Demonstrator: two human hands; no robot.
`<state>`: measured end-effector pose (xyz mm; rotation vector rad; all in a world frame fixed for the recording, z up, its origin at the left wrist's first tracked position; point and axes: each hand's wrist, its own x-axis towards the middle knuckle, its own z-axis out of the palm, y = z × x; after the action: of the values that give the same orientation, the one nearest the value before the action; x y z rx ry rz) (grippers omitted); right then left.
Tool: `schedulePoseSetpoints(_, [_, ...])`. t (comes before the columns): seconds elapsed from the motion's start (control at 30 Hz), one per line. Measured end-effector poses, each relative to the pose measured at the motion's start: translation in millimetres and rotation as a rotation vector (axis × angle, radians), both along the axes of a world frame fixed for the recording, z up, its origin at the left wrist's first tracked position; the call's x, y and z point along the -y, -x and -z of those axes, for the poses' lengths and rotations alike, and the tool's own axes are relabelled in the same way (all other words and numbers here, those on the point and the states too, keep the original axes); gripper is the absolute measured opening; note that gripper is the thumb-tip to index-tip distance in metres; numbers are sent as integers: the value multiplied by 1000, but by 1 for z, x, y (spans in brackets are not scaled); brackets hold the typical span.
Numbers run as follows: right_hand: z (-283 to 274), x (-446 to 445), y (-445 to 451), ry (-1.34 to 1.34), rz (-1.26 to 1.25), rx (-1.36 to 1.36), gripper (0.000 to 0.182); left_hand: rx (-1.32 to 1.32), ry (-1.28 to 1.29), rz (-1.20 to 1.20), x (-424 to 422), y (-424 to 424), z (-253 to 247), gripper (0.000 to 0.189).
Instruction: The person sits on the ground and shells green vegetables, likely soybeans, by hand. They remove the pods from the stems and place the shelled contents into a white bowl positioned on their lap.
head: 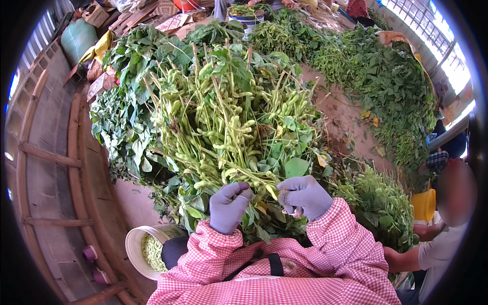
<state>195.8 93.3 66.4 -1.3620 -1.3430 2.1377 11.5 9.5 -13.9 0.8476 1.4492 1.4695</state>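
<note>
Both my hands wear grey-purple gloves and are close together over the near edge of a big heap of soybean plants [228, 126]. My left hand [230, 207] has its fingers curled at the pod-laden end of a stem; whether it grips the stem cannot be told. My right hand [305, 196] is bent, its fingertips beside a bright green pod [271, 190] at that stem's end; its grip is unclear too. Green pods hang thickly on the stalks beyond my hands. A white bucket [133, 249] partly filled with pale green shelled beans [153, 253] stands at my left.
A wooden ladder [74, 145] lines the block wall at left, near two purple cups [90, 253]. More leafy plants [396, 87] are piled at right. A co-worker [438, 248] sits close at my right, near a yellow bucket [424, 206]. Another person's hands are beyond the heap, over a bucket [248, 19].
</note>
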Motion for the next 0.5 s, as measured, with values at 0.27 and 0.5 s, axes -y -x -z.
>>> schedulePoseSetpoints(0.27, [17, -1, -6, 260, 41, -317, 26, -523, -140, 156, -12, 5, -15, 19])
schedulePoseSetpoints(0.5, [26, -3, -4, 416, 159, -617, 29, 781, 210, 238, -11, 7, -27, 26])
